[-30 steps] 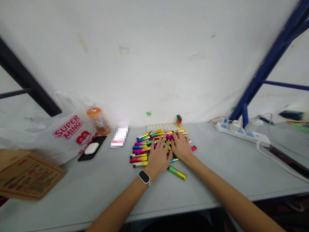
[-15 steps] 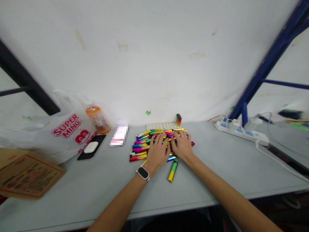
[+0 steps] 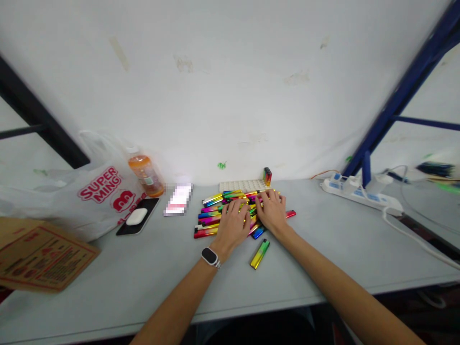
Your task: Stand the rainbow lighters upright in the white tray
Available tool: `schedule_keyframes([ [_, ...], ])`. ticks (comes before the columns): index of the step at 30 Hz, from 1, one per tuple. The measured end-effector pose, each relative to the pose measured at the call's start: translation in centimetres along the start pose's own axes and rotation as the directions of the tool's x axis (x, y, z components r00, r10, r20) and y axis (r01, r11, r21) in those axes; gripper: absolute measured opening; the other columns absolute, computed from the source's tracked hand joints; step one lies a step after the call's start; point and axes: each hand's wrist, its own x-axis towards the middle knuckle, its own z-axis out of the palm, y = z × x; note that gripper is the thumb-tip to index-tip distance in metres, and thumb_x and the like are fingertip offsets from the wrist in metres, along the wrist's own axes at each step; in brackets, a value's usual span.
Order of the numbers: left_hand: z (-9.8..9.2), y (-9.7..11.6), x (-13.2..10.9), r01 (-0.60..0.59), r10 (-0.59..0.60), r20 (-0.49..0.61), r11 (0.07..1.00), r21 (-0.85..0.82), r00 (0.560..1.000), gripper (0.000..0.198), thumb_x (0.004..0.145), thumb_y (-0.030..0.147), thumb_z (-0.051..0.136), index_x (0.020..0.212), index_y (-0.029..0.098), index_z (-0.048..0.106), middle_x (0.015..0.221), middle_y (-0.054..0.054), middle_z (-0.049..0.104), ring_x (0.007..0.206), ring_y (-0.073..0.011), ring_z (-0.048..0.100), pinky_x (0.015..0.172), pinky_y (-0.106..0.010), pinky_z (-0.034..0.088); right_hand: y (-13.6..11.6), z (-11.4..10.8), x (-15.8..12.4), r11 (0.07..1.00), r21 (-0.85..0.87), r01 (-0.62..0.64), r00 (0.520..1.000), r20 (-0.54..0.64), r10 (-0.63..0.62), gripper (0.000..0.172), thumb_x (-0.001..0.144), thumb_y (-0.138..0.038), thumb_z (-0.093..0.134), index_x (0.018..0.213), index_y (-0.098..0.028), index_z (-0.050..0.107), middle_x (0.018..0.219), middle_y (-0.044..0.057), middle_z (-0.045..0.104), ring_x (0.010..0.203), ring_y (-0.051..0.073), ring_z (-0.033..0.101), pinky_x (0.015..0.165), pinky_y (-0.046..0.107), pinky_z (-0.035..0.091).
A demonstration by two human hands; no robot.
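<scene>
Lying heaped at the centre of the frame, toward the far side of the desk (image 3: 323, 249): a pile of lighters (image 3: 210, 216), metallic and rainbow-coloured, mostly side by side and running left to right. Just behind it, a white tray (image 3: 241, 186) with a few upright lighters (image 3: 267, 176) at its right end. Below the pile and apart from it, alone on the desk, a green-yellow lighter (image 3: 260, 253); poking out at the pile's right edge, a red lighter (image 3: 291, 213).

Probably the main risk: scattering under a sideways shove, given smooth bodies loosely stacked, with more skidding out like the green-yellow stray or rolling toward the near edge.

Left hand (image 3: 233, 224), watch (image 3: 210, 257) on the wrist, resting palm down on the middle of the pile, fingers spread, gripping nothing. Right hand (image 3: 271, 213) just beside it on the pile's right part, likewise flat and spread, clamped on nothing. Cannot tell whether the thumbs touch.

Further out, at the left of the frame: an orange bottle (image 3: 145, 176), a printed plastic bag (image 3: 97, 191), a phone (image 3: 137, 218) and a cardboard box (image 3: 39, 256). At the right: a power strip (image 3: 359, 194).
</scene>
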Motion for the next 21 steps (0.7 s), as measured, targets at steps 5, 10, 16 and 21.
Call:
schedule_keyframes([
  [5,0.2,-0.8,-0.1,-0.001,0.001,0.011,1.000,-0.010,1.000,0.017,0.091,0.019,0.048,0.103,0.020,0.059,0.120,-0.009,0.060,0.115,-0.0253,0.052,0.097,-0.043,0.042,0.8,-0.8,0.1,0.994,0.110,-0.001,1.000,0.007,0.000,0.023,0.095,-0.030,0.042,0.098,-0.020,0.062,0.103,0.009,0.059,0.100,0.024,0.048,0.088,0.038,0.031],
  [10,0.7,-1.2,0.0,-0.012,0.012,0.015,1.000,-0.011,1.000,0.010,0.088,0.018,0.054,0.096,0.021,0.059,0.116,-0.007,0.059,0.113,-0.0249,0.052,0.093,-0.042,0.042,1.7,-2.9,-0.3,0.941,0.261,0.214,0.948,0.176,-0.264,0.024,0.073,-0.015,0.054,0.095,-0.020,0.063,0.106,0.007,0.059,0.105,0.024,0.048,0.091,0.036,0.032],
  [16,0.9,-1.3,0.3,-0.004,0.004,0.022,1.000,0.003,1.000,0.011,0.092,0.020,0.051,0.097,0.021,0.061,0.115,-0.006,0.059,0.110,-0.0240,0.052,0.091,-0.041,0.042,2.3,-3.8,1.1,0.919,0.220,0.327,0.849,0.359,-0.388,0.030,0.068,-0.020,0.061,0.097,-0.022,0.067,0.103,0.007,0.058,0.106,0.026,0.048,0.092,0.038,0.031],
  [21,0.8,-1.1,0.5,0.047,-0.047,0.008,0.999,0.026,0.999,0.021,0.098,0.027,0.041,0.105,0.019,0.059,0.116,-0.008,0.060,0.106,-0.0241,0.053,0.090,-0.041,0.042,2.4,-3.9,2.9,0.906,0.141,0.399,0.817,0.394,-0.421,0.019,0.072,-0.022,0.062,0.091,-0.020,0.065,0.102,0.008,0.062,0.103,0.026,0.051,0.090,0.037,0.032],
])
